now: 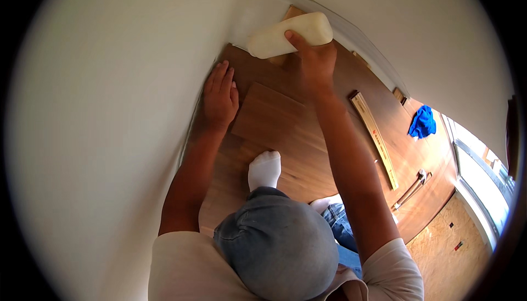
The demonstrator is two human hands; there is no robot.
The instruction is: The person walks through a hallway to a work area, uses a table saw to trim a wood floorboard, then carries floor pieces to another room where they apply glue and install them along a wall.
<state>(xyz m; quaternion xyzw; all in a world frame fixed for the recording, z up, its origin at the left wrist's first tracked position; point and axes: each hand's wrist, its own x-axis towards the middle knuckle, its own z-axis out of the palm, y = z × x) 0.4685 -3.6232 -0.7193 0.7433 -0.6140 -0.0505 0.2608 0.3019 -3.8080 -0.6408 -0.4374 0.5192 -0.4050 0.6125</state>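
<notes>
Up at the far end of the flooring, my right hand (313,62) grips a cream oblong block (266,37), thumb along its side, over a small piece of wood (293,10) that it partly hides. My left hand (219,95) lies with fingers extended on the brown floor planks (214,147), right beside the left wall. A squarer plank piece (269,114) lies on the flooring between my arms.
A folding ruler (374,140), a hammer (409,190) and a blue cloth (422,123) lie to the right. Wooden spacers (399,95) line the far wall edge. Bare board subfloor (442,235) and a bright glazed frame are at lower right. My socked foot (263,172) rests below.
</notes>
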